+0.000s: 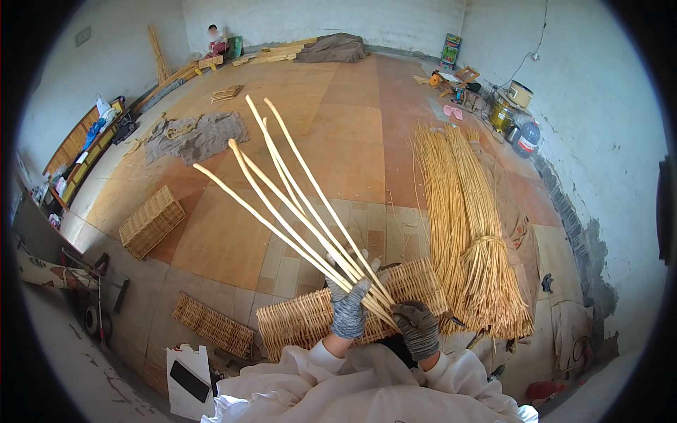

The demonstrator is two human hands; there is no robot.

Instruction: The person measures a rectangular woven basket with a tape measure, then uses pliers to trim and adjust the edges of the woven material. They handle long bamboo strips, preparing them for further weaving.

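Note:
My left hand [348, 311], in a grey knit glove, is wrapped round several pale peeled sticks [290, 200]. They fan out up and to the left, some with bent tips. My right hand [417, 328], in a darker grey glove, curls closed at the lower ends of the same sticks. Beneath both hands lies a long woven wicker piece [293, 323], partly hidden by the gloves and sticks. To the right of my right hand, a dark pointed tool [457, 321] shows beside the wicker's end.
Tied bundles of thin wicker rods [455, 204] lie at right. A smaller wicker panel [214, 324] and wicker basket [152, 222] are at left. A phone [190, 381] lies on a white board at lower left. Beyond are a grey cloth [197, 136] and a seated person [217, 46].

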